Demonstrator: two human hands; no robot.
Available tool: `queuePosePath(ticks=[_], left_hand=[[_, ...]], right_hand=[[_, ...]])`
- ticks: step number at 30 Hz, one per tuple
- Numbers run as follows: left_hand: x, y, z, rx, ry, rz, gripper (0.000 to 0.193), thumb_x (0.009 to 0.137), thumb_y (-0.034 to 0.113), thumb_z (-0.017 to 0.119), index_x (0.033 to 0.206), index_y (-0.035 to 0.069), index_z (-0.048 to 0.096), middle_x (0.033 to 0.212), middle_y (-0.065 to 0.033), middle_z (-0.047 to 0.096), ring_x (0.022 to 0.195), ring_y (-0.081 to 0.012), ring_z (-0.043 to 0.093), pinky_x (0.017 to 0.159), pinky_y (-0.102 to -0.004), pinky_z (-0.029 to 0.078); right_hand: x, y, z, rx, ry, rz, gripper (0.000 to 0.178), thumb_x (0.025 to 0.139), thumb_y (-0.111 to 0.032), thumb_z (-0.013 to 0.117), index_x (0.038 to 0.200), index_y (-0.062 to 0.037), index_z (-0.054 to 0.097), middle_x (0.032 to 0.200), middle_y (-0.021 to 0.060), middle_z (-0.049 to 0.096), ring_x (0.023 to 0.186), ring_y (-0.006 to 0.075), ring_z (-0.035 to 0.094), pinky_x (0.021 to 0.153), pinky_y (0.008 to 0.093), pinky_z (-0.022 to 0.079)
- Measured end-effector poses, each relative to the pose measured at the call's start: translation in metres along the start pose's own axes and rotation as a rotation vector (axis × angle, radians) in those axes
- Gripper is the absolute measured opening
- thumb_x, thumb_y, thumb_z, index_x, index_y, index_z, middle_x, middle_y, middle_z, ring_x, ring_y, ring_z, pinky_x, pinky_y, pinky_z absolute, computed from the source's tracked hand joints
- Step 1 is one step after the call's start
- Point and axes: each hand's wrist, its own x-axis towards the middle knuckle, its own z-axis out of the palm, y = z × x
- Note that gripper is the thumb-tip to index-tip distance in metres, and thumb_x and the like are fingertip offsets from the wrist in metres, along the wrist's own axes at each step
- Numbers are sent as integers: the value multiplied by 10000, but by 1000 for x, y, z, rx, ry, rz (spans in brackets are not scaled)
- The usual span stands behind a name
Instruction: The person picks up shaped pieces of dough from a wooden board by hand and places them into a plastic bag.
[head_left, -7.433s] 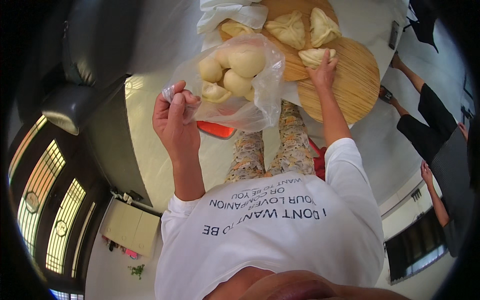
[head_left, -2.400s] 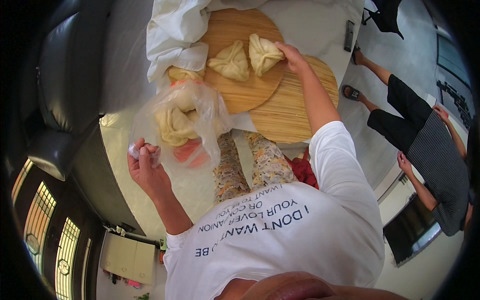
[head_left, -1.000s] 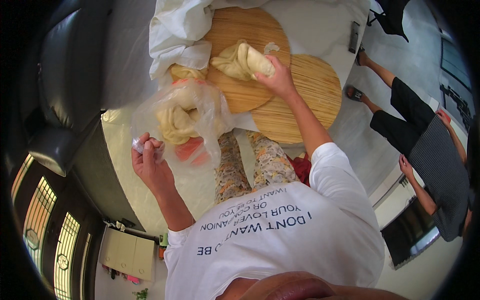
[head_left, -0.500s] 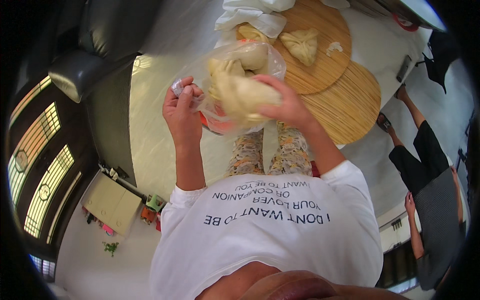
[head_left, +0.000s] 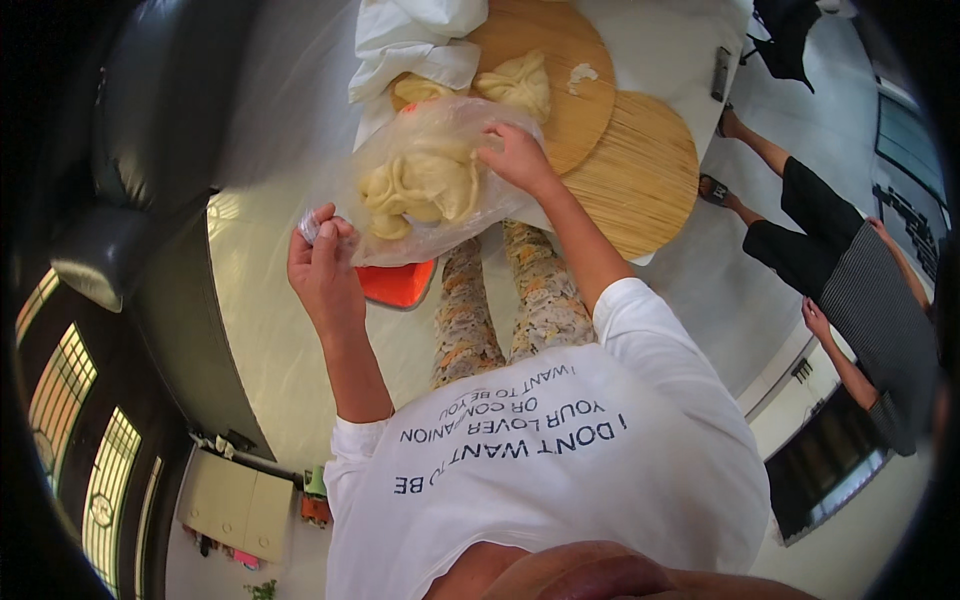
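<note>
On the left, my left hand (head_left: 328,268) grips the gathered edge of a clear plastic bag (head_left: 330,190). Several pale yellow folded buns (head_left: 420,188) lie inside this bag. My right hand (head_left: 518,158) is over the bag's right side, its thumb and fingers apart, with no bun in them. Beyond the bag, a folded bun (head_left: 518,85) rests on a round bamboo mat (head_left: 560,40). Another bun (head_left: 420,88) is partly hidden by a white cloth (head_left: 425,40) and the bag.
A second round bamboo mat (head_left: 645,180) lies partly under the first. A white scrap (head_left: 582,75) sits on the far mat. Below the bag is a red tray (head_left: 398,284). A black sofa (head_left: 140,200) stands at left; another person (head_left: 840,260) stands at right.
My right hand has let go of the bun it held, which now lies in the bag. The whole scene has shifted left in view, and more of the red tray shows.
</note>
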Motion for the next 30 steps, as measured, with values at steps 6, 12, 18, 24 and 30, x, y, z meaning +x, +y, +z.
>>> queuePosePath(ticks=[6, 12, 18, 24, 30], left_hand=[[-6, -12, 5, 15, -33, -42, 166, 816, 41, 478, 962, -30, 515, 760, -51, 525, 700, -98, 487, 670, -238, 405], [-7, -14, 25, 7, -106, -105, 137, 801, 35, 489, 917, -27, 526, 713, -49, 532, 627, -80, 464, 580, -184, 360], [0, -5, 34, 63, -22, -30, 134, 819, 45, 475, 927, -9, 534, 714, -44, 533, 520, -50, 370, 563, -191, 360], [5, -4, 36, 49, 16, -65, 133, 809, 39, 476, 917, -25, 521, 722, -50, 535, 607, -74, 441, 539, -184, 326], [11, -7, 36, 25, 60, -64, 131, 812, 33, 474, 921, -20, 523, 738, -51, 538, 623, -74, 451, 549, -186, 336]], right_hand=[[-31, -18, -39, 495, -118, -4, 227, 744, -185, 563, 909, -29, 579, 830, 92, 613, 747, 167, 581, 676, 267, 448], [31, 76, -94, 58, 511, 222, 241, 753, -200, 572, 929, -36, 578, 863, 80, 604, 779, 189, 570, 704, 293, 442], [82, 98, -85, -367, 490, 456, 431, 689, -335, 626, 1009, -55, 549, 1057, 113, 512, 984, 268, 478, 818, 378, 394], [102, 70, -66, -469, 480, 621, 495, 637, -402, 662, 976, -59, 552, 1046, 132, 479, 990, 285, 456, 838, 391, 376], [109, 77, -80, -347, 297, 569, 402, 614, -355, 691, 834, -52, 545, 892, 117, 539, 832, 271, 529, 705, 371, 436]])
